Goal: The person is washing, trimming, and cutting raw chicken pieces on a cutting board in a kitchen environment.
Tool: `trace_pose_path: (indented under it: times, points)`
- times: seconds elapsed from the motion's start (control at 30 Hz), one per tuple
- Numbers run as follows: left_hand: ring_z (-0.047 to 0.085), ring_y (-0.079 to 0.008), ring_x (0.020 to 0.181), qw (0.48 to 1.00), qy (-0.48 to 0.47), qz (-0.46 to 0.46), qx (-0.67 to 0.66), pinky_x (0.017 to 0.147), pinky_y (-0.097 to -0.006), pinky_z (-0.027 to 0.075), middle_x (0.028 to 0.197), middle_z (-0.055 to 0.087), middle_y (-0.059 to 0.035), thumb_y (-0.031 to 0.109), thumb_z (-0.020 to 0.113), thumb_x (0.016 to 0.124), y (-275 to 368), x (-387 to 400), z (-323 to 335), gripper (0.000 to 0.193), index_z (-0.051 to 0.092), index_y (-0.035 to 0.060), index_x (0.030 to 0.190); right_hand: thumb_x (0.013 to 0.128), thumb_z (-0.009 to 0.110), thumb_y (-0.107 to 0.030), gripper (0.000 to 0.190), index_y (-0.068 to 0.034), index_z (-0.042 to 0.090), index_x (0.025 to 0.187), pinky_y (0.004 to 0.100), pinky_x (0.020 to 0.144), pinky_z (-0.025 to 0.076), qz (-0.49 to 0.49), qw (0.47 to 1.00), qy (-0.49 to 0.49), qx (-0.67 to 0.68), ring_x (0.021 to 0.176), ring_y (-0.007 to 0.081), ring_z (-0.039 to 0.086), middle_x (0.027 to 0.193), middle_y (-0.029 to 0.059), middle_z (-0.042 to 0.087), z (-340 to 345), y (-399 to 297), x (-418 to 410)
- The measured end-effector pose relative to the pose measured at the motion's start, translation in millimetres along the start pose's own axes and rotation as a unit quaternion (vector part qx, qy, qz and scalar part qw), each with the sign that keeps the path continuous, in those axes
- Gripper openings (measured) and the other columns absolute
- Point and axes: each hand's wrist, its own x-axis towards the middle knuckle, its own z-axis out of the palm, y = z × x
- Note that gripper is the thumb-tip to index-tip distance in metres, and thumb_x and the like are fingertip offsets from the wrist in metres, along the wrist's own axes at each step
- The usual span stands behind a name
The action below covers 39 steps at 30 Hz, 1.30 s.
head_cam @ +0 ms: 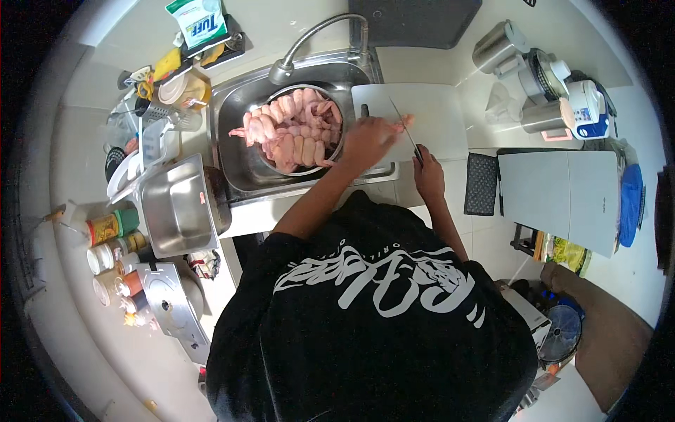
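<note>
On the white cutting board (443,111), my left hand (369,140) has its fingers on a small piece of raw chicken (407,120). My right hand (430,176) grips the dark handle of a kitchen knife (399,114). Its thin blade lies across the chicken piece, pointing up and left. A second dark handle (365,109) shows beside my left hand; the rest of that tool is hidden. To the left, a round metal bowl (270,168) heaped with raw chicken wings (295,129) sits in the sink.
The steel sink (232,158) has a flexible faucet (316,34) arching over the bowl. A steel pan (176,208) stands left of the sink, near several jars (105,256) and a gas stove (171,306). Steel pitchers (498,47) and an appliance (588,108) line the right counter.
</note>
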Motion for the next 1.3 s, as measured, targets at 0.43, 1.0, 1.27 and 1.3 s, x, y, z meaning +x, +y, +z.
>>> trace_pose_path:
  times: [0.43, 1.0, 1.27, 1.3]
  points:
    - [0.061, -0.0272, 0.077, 0.978, -0.072, 0.01, 0.195, 0.062, -0.0393, 0.05, 0.075, 0.062, -0.0116, 0.035, 0.058, 0.081, -7, 15, 19, 0.033, 0.06, 0.0016, 0.082, 0.086, 0.054, -0.011, 0.031, -0.004, 0.048, 0.116, 0.0438, 0.071, 0.048, -0.023, 0.996, -0.056, 0.059, 0.086, 0.0405, 0.059, 0.093, 0.0229, 0.061, -12, -6, -1]
    - [0.062, -0.0285, 0.074, 0.992, -0.126, 0.01, 0.016, 0.064, -0.0395, 0.05, 0.078, 0.063, -0.0094, 0.025, 0.058, 0.081, -14, 8, 31, 0.016, 0.061, 0.0096, 0.082, 0.089, 0.049, -0.023, 0.031, -0.012, 0.046, 0.118, 0.0472, 0.066, 0.05, -0.005, 0.991, -0.101, -0.089, 0.078, 0.0388, 0.061, 0.093, 0.0183, 0.061, -49, -6, -8]
    - [0.059, -0.0248, 0.079, 0.994, -0.086, 0.058, 0.034, 0.07, -0.0351, 0.05, 0.082, 0.063, -0.0048, 0.02, 0.055, 0.081, -26, 3, 48, 0.013, 0.064, 0.0151, 0.089, 0.092, 0.042, -0.025, 0.031, -0.015, 0.041, 0.121, 0.0471, 0.058, 0.05, 0.087, 0.959, -0.154, -0.221, 0.071, 0.0369, 0.063, 0.093, 0.0175, 0.059, -58, -27, -37]
    - [0.059, -0.0241, 0.08, 0.992, -0.087, 0.08, 0.045, 0.07, -0.0348, 0.05, 0.083, 0.062, -0.0039, 0.018, 0.054, 0.081, -22, 2, 46, 0.014, 0.064, 0.0156, 0.091, 0.092, 0.042, -0.027, 0.029, -0.015, 0.042, 0.119, 0.0482, 0.056, 0.05, 0.082, 0.963, -0.13, -0.223, 0.069, 0.0377, 0.062, 0.089, 0.0177, 0.059, -57, -25, -42]
